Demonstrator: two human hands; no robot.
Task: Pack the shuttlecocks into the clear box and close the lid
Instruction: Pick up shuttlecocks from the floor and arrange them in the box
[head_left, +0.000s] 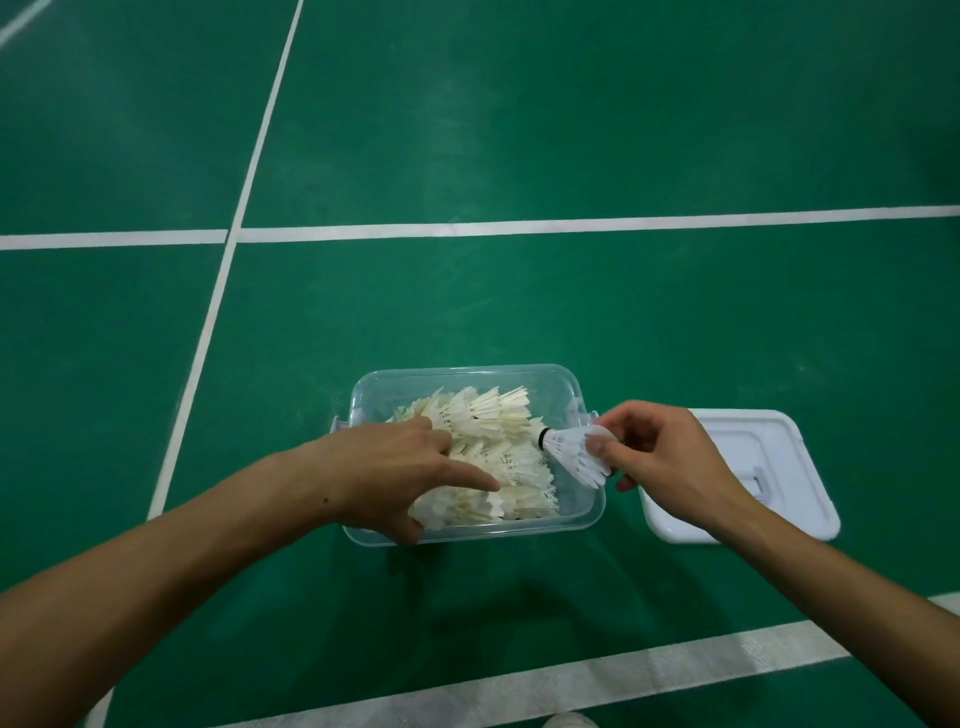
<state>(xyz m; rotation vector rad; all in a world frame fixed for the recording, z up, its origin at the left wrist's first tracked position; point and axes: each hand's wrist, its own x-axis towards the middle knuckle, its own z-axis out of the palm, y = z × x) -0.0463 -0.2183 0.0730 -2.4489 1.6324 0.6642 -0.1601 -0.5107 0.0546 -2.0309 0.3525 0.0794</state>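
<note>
The right hand (660, 457) pinches a shuttlecock (574, 451) over the box (587, 519); the left hand (395, 467) presses the pile (493, 415) flat, fingers straight. I think it goes in next; then the lid (779, 467) goes on.

I see the left hand (395, 467) resting spread on cream feather shuttlecocks (498, 415) in the clear plastic box (467, 375); the right hand (660, 457) pinches a white shuttlecock (574, 453) over its rim, beside the white plastic lid (779, 457) on the green court floor (519, 130).
</note>
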